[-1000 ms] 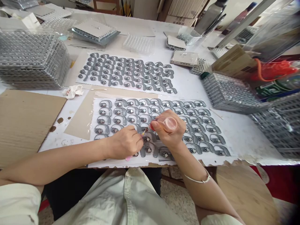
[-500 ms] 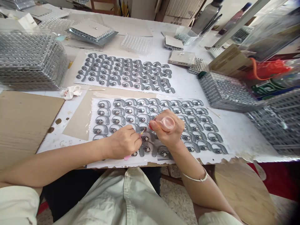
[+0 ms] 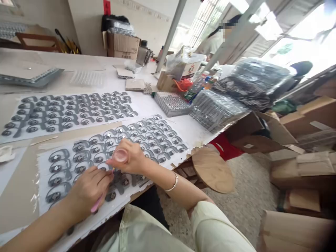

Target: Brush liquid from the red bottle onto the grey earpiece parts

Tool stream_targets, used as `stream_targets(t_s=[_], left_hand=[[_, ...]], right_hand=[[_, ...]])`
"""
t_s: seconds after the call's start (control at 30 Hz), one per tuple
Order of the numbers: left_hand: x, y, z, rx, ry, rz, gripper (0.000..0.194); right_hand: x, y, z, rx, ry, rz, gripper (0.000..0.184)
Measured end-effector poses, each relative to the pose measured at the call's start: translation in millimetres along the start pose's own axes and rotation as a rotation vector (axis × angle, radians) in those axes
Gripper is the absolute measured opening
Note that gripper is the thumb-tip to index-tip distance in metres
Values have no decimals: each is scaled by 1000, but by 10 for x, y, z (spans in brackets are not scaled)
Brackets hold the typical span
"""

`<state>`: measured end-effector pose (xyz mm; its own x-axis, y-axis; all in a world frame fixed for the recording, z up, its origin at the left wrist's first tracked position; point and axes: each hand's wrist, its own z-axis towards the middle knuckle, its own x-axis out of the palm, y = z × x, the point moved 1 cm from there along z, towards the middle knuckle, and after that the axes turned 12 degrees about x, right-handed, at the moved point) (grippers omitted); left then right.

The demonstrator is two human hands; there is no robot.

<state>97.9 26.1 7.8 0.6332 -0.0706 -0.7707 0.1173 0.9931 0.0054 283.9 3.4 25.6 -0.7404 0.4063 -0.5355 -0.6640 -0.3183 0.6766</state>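
Observation:
My left hand (image 3: 89, 190) is closed around a thin pink-handled brush (image 3: 96, 204), whose tip lies between my two hands. My right hand (image 3: 133, 157) grips a small clear cup (image 3: 121, 155), its round end facing up at me; what it contains I cannot make out. Beneath both hands, rows of grey ear-hook pieces (image 3: 56, 168) with shiny round parts lie on a white sheet. Some of the pieces are hidden by my hands.
Farther back lies a second sheet of grey ear-hook pieces (image 3: 52, 109). A cotton swab (image 3: 46, 140) rests between the sheets. Stacked plastic trays (image 3: 172, 104) stand at the right. Beyond the table edge are a wooden stool (image 3: 212, 169) and cardboard boxes (image 3: 296, 227). Another person (image 3: 212, 43) is in the background.
The view has swung to the right and up, bringing the stool, boxes and another person into sight. Both hands keep their holds over the same sheet.

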Motion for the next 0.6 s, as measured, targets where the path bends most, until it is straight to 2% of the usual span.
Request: stream_targets(t_s=[0.13,0.3,0.37,0.5,0.6], left_hand=[[1,-2,10,-44,30,-36,21],[-82,3,166,-52,54,-48,22],[-101,11,205,-55,43,-41,21],[-101,28,187,-71,15,-55,19],[-100,36,156,-60,-17,-76,19]], right_hand=[[-103,2,-59,-11,-148,125,34],[-292,-138,-212,300,-416,410,44],[-298,-185,-295,370,-491,463,43],[-211,-176,-415,443,-445,567,32],[-168,-119,-443,440,-425,638,27]])
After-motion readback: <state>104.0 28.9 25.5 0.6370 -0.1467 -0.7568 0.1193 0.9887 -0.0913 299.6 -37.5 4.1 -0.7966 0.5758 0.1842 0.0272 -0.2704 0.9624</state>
